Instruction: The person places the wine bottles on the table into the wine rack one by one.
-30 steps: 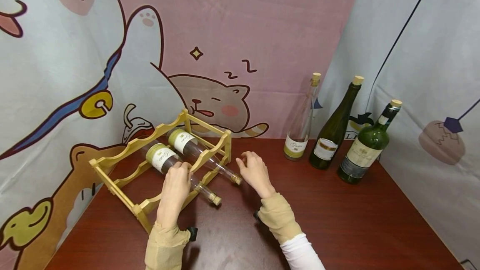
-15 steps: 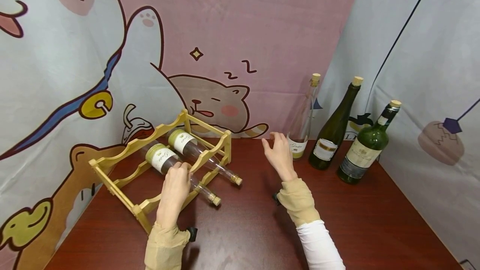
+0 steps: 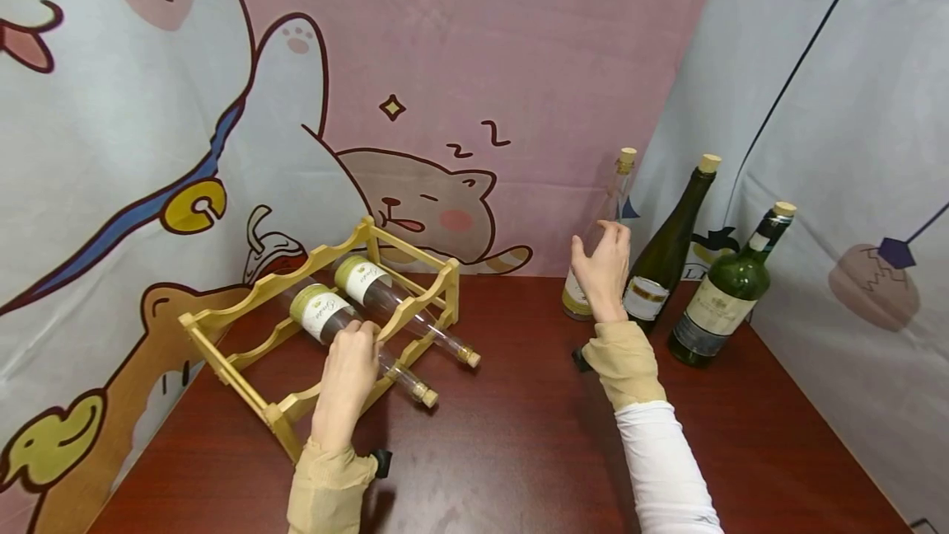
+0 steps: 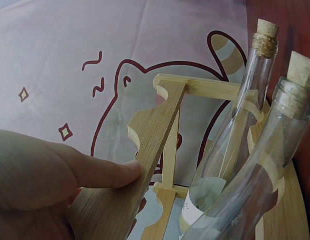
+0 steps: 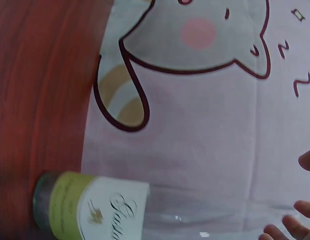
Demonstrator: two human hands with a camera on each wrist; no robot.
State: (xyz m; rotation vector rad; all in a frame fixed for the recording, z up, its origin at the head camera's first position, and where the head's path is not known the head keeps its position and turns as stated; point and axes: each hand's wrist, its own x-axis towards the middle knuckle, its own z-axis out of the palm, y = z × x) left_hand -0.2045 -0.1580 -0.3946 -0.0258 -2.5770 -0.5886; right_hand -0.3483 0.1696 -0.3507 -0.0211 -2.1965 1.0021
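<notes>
**Right hand reaching the clear bottle, left hand resting on the rack**

The right hand (image 3: 602,266) is up in front of the clear bottle (image 3: 614,203) that is standing at about 2 o'clock on the table (image 3: 519,452). The fingers (image 3: 612,231) are spread and loose around the glass. They are just beside it, and I cannot tell if they are touching it. The hand is not clamping it. In the right wrist view, the fingertips (image 5: 295,226) are showing at the edge, close to the bottle's see-through body (image 5: 205,217), and its green and white label (image 5: 94,207) is sitting low by the table.

The left hand (image 3: 347,377) is lying on the wooden rack (image 3: 296,406) at about 9 o'clock. Its fingers are mostly straight and pressing on the front rail, holding nothing. In the left wrist view, a finger (image 4: 102,172) is touching the wavy wooden rail (image 4: 149,145).

Two clear bottles are lying in the rack with their corks pointing toward the person: the near bottle (image 3: 326,316) just beside the left hand, and the far bottle (image 3: 371,283) behind it.

A dark bottle (image 3: 667,250) is standing just to the right of the right hand. A green bottle (image 3: 730,291) is standing further right, at about 3 o'clock. A cartoon cat cloth (image 3: 437,196) is hanging behind the table.
</notes>
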